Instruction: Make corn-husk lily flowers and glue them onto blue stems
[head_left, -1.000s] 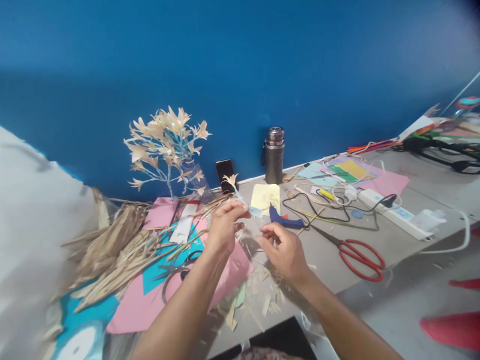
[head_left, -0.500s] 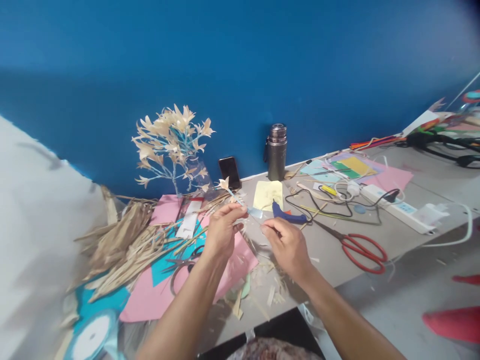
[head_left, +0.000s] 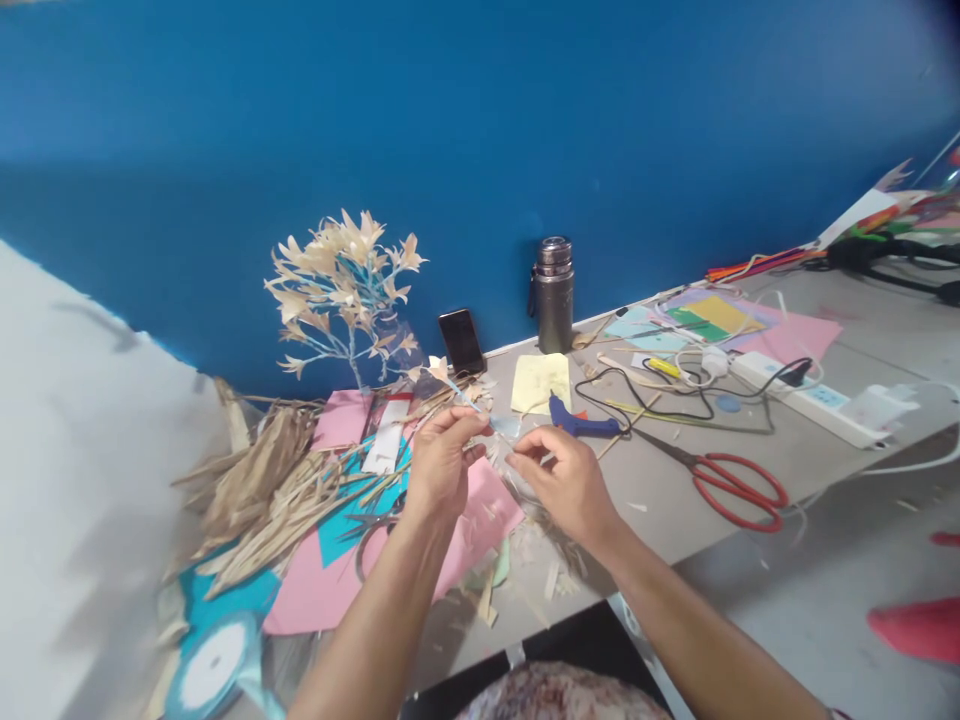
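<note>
On desk (head_left: 667, 512): phone (head_left: 462, 342) left of flask (head_left: 555, 312), glue gun (head_left: 583, 423) before flask, scissors (head_left: 718, 482) farther right; flower (head_left: 440, 370) in left hand (head_left: 441, 455)

The head-worn view looks forward and down from above and behind, near the left hand (head_left: 444, 455) and right hand (head_left: 566, 485), taking in the tabletop (head_left: 664, 525) around them and the blue wall (head_left: 480, 150) beyond.

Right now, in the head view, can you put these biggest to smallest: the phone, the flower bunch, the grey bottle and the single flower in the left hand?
Largest to smallest, as they look:
1. Flower bunch
2. Grey bottle
3. Phone
4. Single flower in the left hand
</note>
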